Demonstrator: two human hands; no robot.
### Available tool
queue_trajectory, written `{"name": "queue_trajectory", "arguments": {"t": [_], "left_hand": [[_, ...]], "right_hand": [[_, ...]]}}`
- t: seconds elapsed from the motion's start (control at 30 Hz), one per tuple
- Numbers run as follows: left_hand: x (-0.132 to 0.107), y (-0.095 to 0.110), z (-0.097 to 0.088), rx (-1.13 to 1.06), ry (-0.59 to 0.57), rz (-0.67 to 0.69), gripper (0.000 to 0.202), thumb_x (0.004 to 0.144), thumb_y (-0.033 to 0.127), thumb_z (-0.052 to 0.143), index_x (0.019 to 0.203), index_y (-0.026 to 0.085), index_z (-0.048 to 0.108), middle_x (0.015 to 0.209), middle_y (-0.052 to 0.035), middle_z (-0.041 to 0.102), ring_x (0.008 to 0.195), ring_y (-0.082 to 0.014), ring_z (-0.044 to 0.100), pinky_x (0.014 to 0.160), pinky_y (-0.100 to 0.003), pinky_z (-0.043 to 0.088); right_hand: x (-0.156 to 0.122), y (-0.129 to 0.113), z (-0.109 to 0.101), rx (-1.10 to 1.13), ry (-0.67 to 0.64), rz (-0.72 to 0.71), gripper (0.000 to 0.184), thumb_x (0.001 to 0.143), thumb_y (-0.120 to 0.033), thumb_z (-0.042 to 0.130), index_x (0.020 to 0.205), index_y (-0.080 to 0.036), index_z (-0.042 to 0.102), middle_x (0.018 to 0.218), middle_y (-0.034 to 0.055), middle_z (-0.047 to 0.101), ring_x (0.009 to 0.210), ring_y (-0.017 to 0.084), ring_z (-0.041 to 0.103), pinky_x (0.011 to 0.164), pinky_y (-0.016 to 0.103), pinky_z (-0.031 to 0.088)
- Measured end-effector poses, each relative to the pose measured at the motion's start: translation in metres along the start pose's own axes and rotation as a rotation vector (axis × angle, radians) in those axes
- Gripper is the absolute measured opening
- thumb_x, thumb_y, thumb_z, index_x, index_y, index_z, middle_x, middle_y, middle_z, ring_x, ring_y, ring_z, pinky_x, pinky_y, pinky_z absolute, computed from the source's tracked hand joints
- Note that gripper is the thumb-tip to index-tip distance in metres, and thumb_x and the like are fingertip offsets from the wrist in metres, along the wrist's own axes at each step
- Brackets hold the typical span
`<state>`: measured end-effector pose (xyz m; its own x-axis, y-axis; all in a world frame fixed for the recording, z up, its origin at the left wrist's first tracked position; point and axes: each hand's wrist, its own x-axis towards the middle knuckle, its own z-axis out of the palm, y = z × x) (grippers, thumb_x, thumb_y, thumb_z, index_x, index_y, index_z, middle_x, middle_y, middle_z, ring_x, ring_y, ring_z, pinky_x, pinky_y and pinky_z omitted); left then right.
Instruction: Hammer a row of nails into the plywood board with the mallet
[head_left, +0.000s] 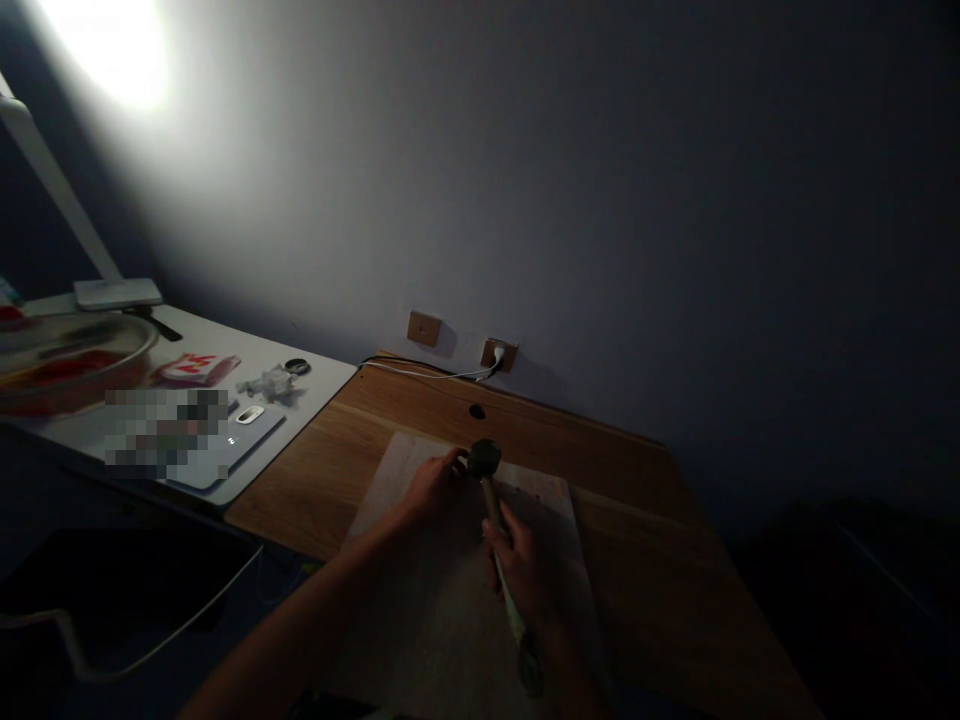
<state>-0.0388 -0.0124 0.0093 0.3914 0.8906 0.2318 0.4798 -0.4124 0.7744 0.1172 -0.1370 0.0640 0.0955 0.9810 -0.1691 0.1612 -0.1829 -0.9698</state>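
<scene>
My right hand [517,560] is wrapped round the handle of a mallet-like tool [491,500]. Its dark, rounded head [484,458] is at the far end, and its lower end, below my hand, is dark too. My left hand [433,482] is beside the head, fingers curled and fingertips close together. Whether something small is between them is too dark to see. Both hands are over a pale wooden board [420,590] lying on the brown wooden desk [637,540]. Small dark specks show on the board right of the tool's head.
On the white table [322,375] at left are a large clear bowl [142,350], a red-and-white packet [199,370], crumpled clear plastic [268,385], a dark ring-shaped thing [298,366] and a lamp base [118,292]. A plugged-in cable [450,375] runs along the wall.
</scene>
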Motion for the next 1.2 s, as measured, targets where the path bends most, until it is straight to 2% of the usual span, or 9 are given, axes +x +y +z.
{"name": "queue_trajectory", "arguments": {"t": [0.17,0.37,0.53,0.63,0.73,0.87,1.03,1.13,1.2], "left_hand": [[0.0,0.0,0.0,-0.006,0.001,0.001,0.047,0.08,0.009,0.061,0.125,0.02,0.059,0.093,-0.0016,0.076,0.076,-0.0155,0.07,0.071,-0.023,0.052],[0.0,0.005,-0.001,-0.007,-0.003,-0.028,0.043,0.082,0.009,0.06,0.124,0.019,0.061,0.088,-0.0018,0.075,0.075,-0.0159,0.069,0.069,-0.025,0.05],[-0.001,0.009,-0.006,0.059,-0.003,-0.018,0.047,0.081,0.006,0.057,0.127,0.017,0.057,0.106,-0.0062,0.072,0.086,-0.017,0.068,0.078,-0.028,0.052],[-0.006,0.021,-0.012,0.173,0.005,0.097,0.04,0.083,0.01,0.058,0.122,0.019,0.058,0.118,-0.0082,0.066,0.096,-0.0183,0.065,0.084,-0.03,0.052],[-0.015,0.043,-0.014,0.306,-0.123,0.325,0.027,0.088,0.019,0.06,0.116,0.02,0.06,0.112,-0.0072,0.065,0.097,-0.0198,0.064,0.086,-0.031,0.05],[-0.028,0.067,-0.001,0.533,-0.29,0.573,0.018,0.091,0.024,0.062,0.108,0.018,0.062,0.098,-0.0074,0.068,0.095,-0.0235,0.063,0.087,-0.035,0.048],[-0.035,0.074,0.019,0.658,-0.291,0.669,0.024,0.094,0.017,0.057,0.118,0.015,0.061,0.094,-0.008,0.068,0.091,-0.0243,0.063,0.081,-0.036,0.047],[-0.034,0.076,0.021,0.603,-0.286,0.678,0.021,0.094,0.013,0.057,0.114,0.015,0.063,0.097,-0.0081,0.068,0.091,-0.0232,0.063,0.081,-0.035,0.048],[-0.03,0.077,0.016,0.526,-0.278,0.625,0.021,0.094,0.01,0.054,0.11,0.016,0.066,0.098,-0.0065,0.067,0.088,-0.0205,0.063,0.08,-0.032,0.049]], "right_hand": [[0.0,0.004,0.0,0.039,-0.048,0.008,0.053,0.085,-0.055,0.059,0.119,-0.014,0.059,0.052,-0.0116,0.045,0.031,0.007,0.038,0.029,0.018,0.03],[0.0,0.006,-0.003,0.028,-0.027,0.018,0.057,0.082,-0.056,0.062,0.119,-0.013,0.061,0.054,-0.0111,0.045,0.033,0.007,0.039,0.03,0.018,0.031],[-0.015,0.009,-0.02,0.018,0.024,0.061,0.066,0.08,-0.062,0.063,0.125,-0.013,0.061,0.055,-0.01,0.046,0.032,0.007,0.039,0.028,0.018,0.029],[-0.031,0.021,-0.038,0.008,0.106,0.132,0.072,0.078,-0.063,0.068,0.132,-0.016,0.06,0.062,-0.0072,0.051,0.036,0.008,0.043,0.031,0.019,0.034],[-0.046,0.042,-0.052,0.015,0.178,0.181,0.083,0.076,-0.066,0.07,0.14,-0.016,0.056,0.062,-0.006,0.054,0.038,0.009,0.044,0.033,0.02,0.034],[-0.056,0.063,-0.06,0.024,0.15,0.222,0.095,0.076,-0.07,0.068,0.149,-0.012,0.048,0.054,-0.0068,0.053,0.035,0.01,0.042,0.032,0.021,0.032],[-0.059,0.065,-0.058,0.044,0.149,0.189,0.098,0.076,-0.071,0.066,0.149,-0.008,0.047,0.051,-0.0072,0.051,0.033,0.01,0.04,0.032,0.021,0.032],[-0.06,0.063,-0.056,0.036,0.158,0.19,0.095,0.077,-0.071,0.065,0.148,-0.01,0.05,0.05,-0.0062,0.052,0.031,0.011,0.039,0.03,0.022,0.031],[-0.061,0.064,-0.057,0.019,0.175,0.201,0.093,0.076,-0.073,0.064,0.147,-0.013,0.052,0.051,-0.0047,0.055,0.032,0.012,0.042,0.03,0.023,0.032]]}}
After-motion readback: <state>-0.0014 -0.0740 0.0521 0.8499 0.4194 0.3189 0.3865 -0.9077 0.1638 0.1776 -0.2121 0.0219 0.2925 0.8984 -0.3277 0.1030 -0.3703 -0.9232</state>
